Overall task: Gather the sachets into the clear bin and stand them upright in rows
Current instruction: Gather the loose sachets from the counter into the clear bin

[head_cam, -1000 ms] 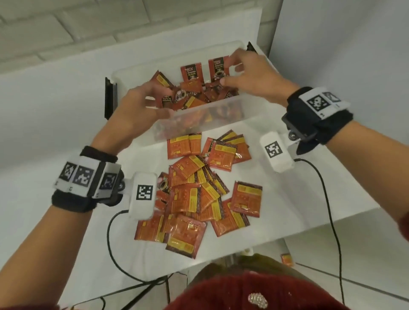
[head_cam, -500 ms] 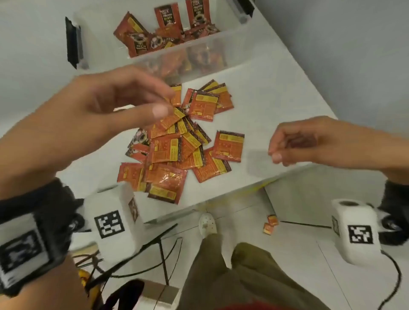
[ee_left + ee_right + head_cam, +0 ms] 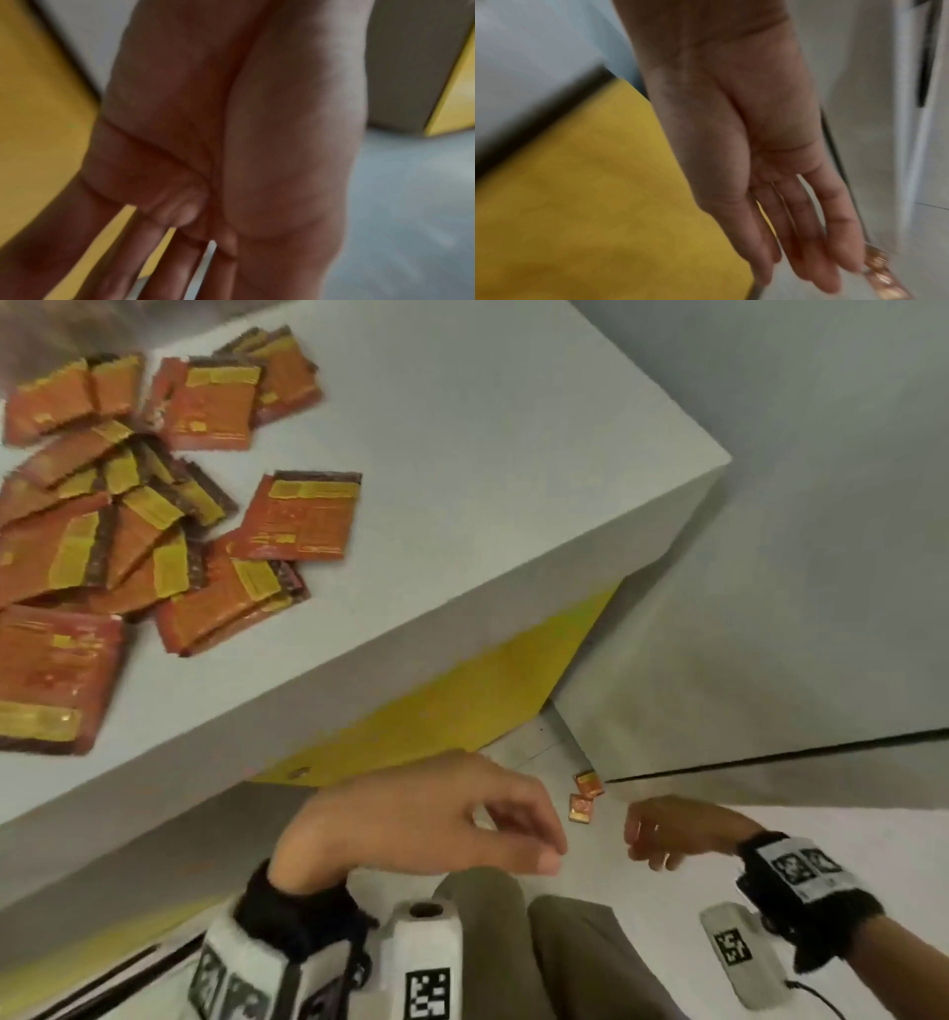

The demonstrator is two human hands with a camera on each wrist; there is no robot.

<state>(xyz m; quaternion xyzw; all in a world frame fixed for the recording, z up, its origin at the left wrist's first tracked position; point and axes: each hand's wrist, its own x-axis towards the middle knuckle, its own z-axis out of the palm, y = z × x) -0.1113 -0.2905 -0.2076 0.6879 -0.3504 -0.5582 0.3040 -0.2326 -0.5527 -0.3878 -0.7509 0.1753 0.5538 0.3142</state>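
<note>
Hands that were at the clear bin a second ago are now down below the white table's (image 3: 462,454) edge, and the bin itself has gone out of view; I take it I've broken off sorting to recover the two small orange foil sachets (image 3: 585,796) lying flat on the pale floor, just beyond the table's corner. My right hand (image 3: 678,829) reaches nearest them, fingers extended and relaxed, holding nothing, not yet touching. My left hand (image 3: 426,819) hangs below the table edge, fingers loosely bent, empty too. On the table top, near that same edge, the heap of flat square orange-and-yellow sachets (image 3: 154,521) lies overlapped and face down, crinkled and glossy, thin enough to slide. Under the table a matte yellow panel (image 3: 462,706) shows. Most of the gathering is left, I judge.
</note>
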